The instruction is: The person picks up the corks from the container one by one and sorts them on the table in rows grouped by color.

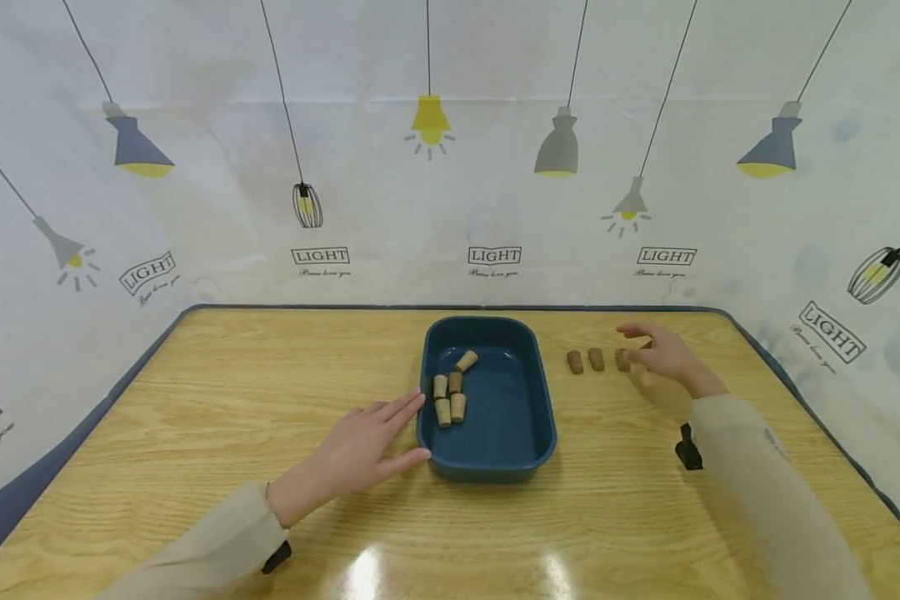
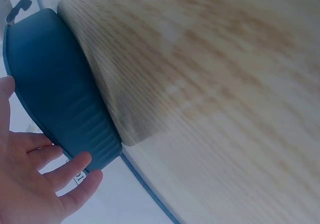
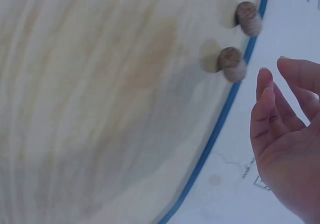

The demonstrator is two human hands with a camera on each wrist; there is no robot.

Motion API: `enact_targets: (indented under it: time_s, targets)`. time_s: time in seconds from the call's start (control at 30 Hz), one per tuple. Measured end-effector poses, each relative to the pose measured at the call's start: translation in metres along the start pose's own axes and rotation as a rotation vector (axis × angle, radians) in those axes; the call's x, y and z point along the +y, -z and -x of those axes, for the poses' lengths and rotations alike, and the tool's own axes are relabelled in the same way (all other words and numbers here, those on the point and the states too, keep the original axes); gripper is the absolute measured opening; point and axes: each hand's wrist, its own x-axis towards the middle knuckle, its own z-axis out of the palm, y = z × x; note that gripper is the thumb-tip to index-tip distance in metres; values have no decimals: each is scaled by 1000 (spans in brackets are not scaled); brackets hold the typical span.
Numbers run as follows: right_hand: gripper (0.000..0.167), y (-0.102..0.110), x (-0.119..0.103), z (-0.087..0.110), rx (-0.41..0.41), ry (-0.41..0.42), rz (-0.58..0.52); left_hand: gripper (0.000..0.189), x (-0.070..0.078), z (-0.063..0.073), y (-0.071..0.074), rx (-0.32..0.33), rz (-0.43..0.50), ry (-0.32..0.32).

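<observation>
A dark blue rectangular tray (image 1: pixel 487 467) stands on the table, with several tapered corks (image 1: pixel 458 407) grouped along its left inside; one cork (image 1: pixel 467 361) leans near the back. My left hand (image 1: pixel 360 446) has its fingers outstretched against the tray's left side. The left wrist view shows that hand (image 2: pixel 37 184) with its fingers spread beside the tray's outer wall (image 2: pixel 55 78). To the right of the tray, three brown corks stand in a row. My right hand (image 1: pixel 667 358) is beside the rightmost cork (image 1: pixel 622 360); in the right wrist view a gap separates its relaxed fingers from the nearest cork (image 3: pixel 231 63).
The wood-grain table (image 1: pixel 270 367) has a dark blue border at its back edge. Behind and at both sides rises a pale backdrop (image 1: pixel 390 192) printed with hanging lamps. Under each sleeve (image 1: pixel 765 475) a black wrist device (image 1: pixel 688 450) shows.
</observation>
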Motion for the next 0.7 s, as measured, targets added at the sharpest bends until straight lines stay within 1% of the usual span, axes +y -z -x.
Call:
enact_targets:
  time_s: [0.13,0.27,0.5,0.7]
  targets:
    - [45,1,-13,-5,7,0,21,72,0,0,0,8,6,-5]
    - [43,-4,-28,-10,5,13,54,72,0,0,0,7,3,-6]
    - [38,-12,-62,-16,-29,74,30,72,0,0,0,10,2,-13]
    - [37,-19,-82,-22,-78,110,61,72,0,1,0,6,-2,-11]
